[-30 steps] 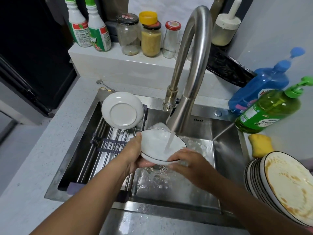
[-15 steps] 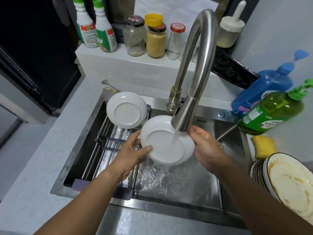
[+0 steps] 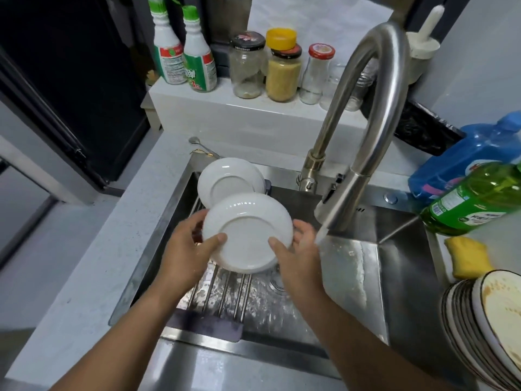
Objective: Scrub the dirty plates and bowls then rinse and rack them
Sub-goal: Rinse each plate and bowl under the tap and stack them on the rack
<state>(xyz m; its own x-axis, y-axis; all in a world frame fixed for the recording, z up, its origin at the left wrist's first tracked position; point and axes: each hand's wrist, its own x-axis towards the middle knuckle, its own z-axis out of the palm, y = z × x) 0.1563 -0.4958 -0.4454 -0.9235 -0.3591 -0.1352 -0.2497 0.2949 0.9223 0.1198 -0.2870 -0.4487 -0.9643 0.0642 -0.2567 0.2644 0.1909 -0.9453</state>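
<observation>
A white plate (image 3: 246,231) is held tilted over the metal rack (image 3: 225,289), its underside facing me. My left hand (image 3: 184,253) grips its left rim with the thumb on the underside. My right hand (image 3: 297,256) grips the right rim the same way. Behind it a second white plate (image 3: 222,179) leans upright at the rack's far end. Water runs from the faucet (image 3: 366,131) just right of my right hand. A stack of dirty plates (image 3: 490,331) with brown residue stands at the lower right.
The steel sink (image 3: 406,277) is wet. A yellow sponge (image 3: 468,256), a green soap bottle (image 3: 476,198) and a blue bottle (image 3: 473,153) lie to the right. Jars (image 3: 283,71) and two spray bottles (image 3: 183,55) line the back ledge. A spoon (image 3: 201,148) lies behind the sink.
The plate has left the water stream and moved left over the rack, turned so its underside faces me. Both hands went with it.
</observation>
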